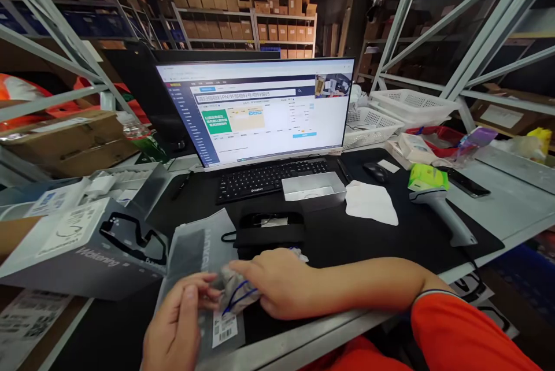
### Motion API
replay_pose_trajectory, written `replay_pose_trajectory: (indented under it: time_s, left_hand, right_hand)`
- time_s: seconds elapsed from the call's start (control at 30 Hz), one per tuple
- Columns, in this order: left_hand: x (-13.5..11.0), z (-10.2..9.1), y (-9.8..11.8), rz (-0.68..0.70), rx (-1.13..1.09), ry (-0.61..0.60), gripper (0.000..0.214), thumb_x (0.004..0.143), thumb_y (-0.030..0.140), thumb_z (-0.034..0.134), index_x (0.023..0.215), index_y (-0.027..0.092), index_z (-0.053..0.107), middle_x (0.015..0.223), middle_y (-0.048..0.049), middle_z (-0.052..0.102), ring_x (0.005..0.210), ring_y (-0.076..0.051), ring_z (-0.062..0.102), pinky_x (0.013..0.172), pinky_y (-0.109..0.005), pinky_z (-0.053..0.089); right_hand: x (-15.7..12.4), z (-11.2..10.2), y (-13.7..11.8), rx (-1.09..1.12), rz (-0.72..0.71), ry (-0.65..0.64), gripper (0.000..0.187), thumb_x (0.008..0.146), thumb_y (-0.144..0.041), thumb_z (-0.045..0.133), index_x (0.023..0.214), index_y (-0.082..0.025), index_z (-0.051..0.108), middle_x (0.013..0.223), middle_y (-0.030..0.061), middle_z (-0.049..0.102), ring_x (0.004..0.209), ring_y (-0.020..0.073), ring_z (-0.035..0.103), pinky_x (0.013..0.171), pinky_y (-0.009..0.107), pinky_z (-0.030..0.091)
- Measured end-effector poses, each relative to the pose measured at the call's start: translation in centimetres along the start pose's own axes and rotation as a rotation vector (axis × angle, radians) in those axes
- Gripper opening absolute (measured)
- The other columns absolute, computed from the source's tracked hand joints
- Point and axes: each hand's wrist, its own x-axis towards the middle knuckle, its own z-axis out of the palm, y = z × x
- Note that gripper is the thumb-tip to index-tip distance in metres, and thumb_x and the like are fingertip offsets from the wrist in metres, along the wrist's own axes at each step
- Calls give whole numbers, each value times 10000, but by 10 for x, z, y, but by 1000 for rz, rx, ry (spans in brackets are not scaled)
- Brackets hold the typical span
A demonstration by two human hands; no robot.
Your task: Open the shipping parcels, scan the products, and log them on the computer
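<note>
Near the desk's front edge, my right hand (284, 284) grips a small grey drawstring pouch (234, 290) with blue cords. My left hand (180, 319) is just left of the pouch, fingers loosely bent and apart; whether its blurred fingertips touch the pouch I cannot tell. Beneath both lies a translucent zip bag (184, 244) with a white barcode label (225, 329). A black case (271, 235) with a strap loop sits behind my right hand, holding a pale slip and something dark. Part of the pouch is hidden under my right fingers.
A printed grey box (125, 267) stands at left. Behind are a keyboard (269, 177), an open pale tray-like box (313, 189) and a lit monitor (269, 111). To the right lie a white sheet (372, 202), a mouse (375, 172) and a barcode scanner (442, 209).
</note>
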Motion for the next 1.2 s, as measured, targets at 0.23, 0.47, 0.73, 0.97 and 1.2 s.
replay_pose_trajectory:
  time_s: [0.23, 0.47, 0.73, 0.97, 1.2]
  left_hand:
    - [66, 49, 18, 865, 604, -142, 652, 806, 316, 718, 1414, 191, 518, 1301, -147, 646, 1175, -333, 625, 1005, -519, 536]
    - [27, 79, 13, 1327, 608, 5, 281, 917, -6, 436, 1057, 146, 627, 934, -70, 644, 929, -216, 607, 928, -381, 518]
    - [-33, 84, -18, 1222, 552, 1, 408, 959, 24, 441, 1303, 142, 625, 1025, -83, 683, 1020, -208, 624, 1008, -379, 467]
    - [-27, 89, -2, 1257, 500, 42, 352, 949, 25, 467, 1186, 203, 657, 993, -56, 679, 957, -187, 650, 906, -335, 547]
    - [-19, 87, 3, 1235, 460, 148, 359, 966, 77, 458, 1183, 264, 673, 1046, -60, 636, 969, -176, 671, 828, -266, 585]
  right_hand:
    - [-33, -108, 48, 779, 259, 770, 781, 758, -339, 755, 1473, -293, 443, 1178, 37, 657, 1059, 216, 646, 961, 369, 534]
    - [-20, -88, 63, 886, 102, 725, 758, 694, -231, 716, 1410, -248, 468, 1401, 64, 583, 1269, 230, 573, 1077, 363, 475]
    - [-9, -53, 34, -37, 133, -336, 488, 780, -215, 696, 1253, -140, 599, 1021, 113, 752, 872, 284, 735, 737, 368, 577]
    - [36, -46, 28, -253, 210, -742, 561, 789, -273, 806, 1286, -73, 641, 1125, 159, 754, 983, 308, 739, 730, 356, 579]
    - [54, -69, 78, 184, 105, -800, 506, 961, -578, 617, 1133, -119, 741, 1045, 76, 771, 846, 183, 715, 671, 236, 500]
